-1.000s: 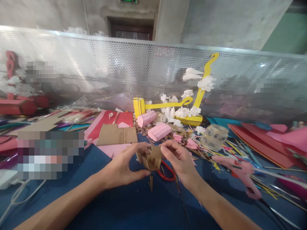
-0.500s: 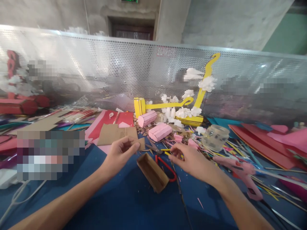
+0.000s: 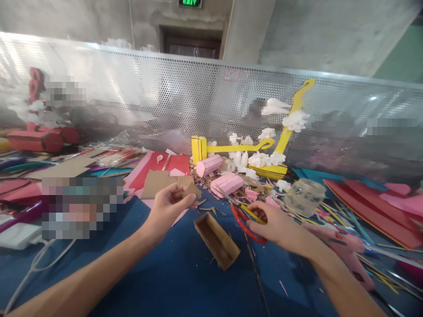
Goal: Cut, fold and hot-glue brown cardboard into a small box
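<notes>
My left hand point(image 3: 168, 207) is raised over the blue table point(image 3: 158, 281) and pinches a small brown cardboard piece point(image 3: 192, 190) between thumb and fingers. My right hand point(image 3: 279, 226) is closed around the red-handled scissors point(image 3: 246, 220), fingers through the loops, the blades pointing up and left. Between the two hands an open brown cardboard box point(image 3: 216, 240) lies on the table, touched by neither hand.
Pink foam blocks point(image 3: 226, 182), a yellow cardboard model with white cotton point(image 3: 264, 152), a glass jar point(image 3: 304, 196) and a pink glue gun point(image 3: 343, 248) lie behind and right. Coloured sheets point(image 3: 366, 198), flat cardboard point(image 3: 158, 182) and scraps litter the table. A perforated metal screen point(image 3: 165, 105) stands behind.
The cardboard box went from both hands down onto the table. My left hand kept a small cardboard piece. My right hand reached right and took up the red scissors.
</notes>
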A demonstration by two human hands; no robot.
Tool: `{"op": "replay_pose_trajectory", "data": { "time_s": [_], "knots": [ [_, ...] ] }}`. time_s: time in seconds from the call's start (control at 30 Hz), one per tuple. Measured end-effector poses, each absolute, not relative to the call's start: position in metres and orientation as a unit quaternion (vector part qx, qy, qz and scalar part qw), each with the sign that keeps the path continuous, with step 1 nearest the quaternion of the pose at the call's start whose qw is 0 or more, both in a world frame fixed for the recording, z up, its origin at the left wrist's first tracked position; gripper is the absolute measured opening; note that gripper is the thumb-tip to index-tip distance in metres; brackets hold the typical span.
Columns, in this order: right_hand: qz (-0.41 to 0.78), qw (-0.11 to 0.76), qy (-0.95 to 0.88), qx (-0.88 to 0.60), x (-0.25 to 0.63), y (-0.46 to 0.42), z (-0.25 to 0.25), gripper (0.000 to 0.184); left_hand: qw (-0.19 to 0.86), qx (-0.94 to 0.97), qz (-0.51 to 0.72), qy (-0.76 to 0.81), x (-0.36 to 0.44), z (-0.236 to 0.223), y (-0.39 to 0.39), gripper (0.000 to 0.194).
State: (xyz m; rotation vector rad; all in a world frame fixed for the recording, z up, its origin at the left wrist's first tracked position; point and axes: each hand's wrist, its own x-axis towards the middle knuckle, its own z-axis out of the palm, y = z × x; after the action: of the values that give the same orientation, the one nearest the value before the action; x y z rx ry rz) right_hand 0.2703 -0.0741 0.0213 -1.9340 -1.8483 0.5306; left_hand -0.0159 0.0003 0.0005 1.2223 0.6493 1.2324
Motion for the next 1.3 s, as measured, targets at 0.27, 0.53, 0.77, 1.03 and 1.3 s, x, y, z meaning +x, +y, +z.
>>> {"op": "replay_pose_trajectory", "data": {
  "time_s": [0.27,0.53,0.77,1.03,1.3],
  "knots": [
    [0.532,0.438,-0.586,-0.427,0.243,-0.081,0.018,0.053,0.624,0.502,0.535,0.272,-0.018,0.002,-0.001,0.036],
    [0.157,0.385,-0.723,-0.551,0.217,-0.076,0.01,0.03,0.569,0.58,0.515,0.274,-0.019,0.005,-0.004,0.029],
    [0.048,0.371,-0.758,-0.534,0.219,-0.08,0.009,0.033,0.562,0.609,0.502,0.246,-0.018,0.004,-0.005,0.021],
    [0.011,0.39,-0.755,-0.527,0.22,-0.078,0.003,0.036,0.534,0.646,0.493,0.234,-0.018,0.003,-0.006,0.013],
    [0.014,0.387,-0.753,-0.532,0.22,-0.08,0.004,0.032,0.518,0.66,0.492,0.233,-0.017,0.006,-0.007,0.007]
  ]
}}
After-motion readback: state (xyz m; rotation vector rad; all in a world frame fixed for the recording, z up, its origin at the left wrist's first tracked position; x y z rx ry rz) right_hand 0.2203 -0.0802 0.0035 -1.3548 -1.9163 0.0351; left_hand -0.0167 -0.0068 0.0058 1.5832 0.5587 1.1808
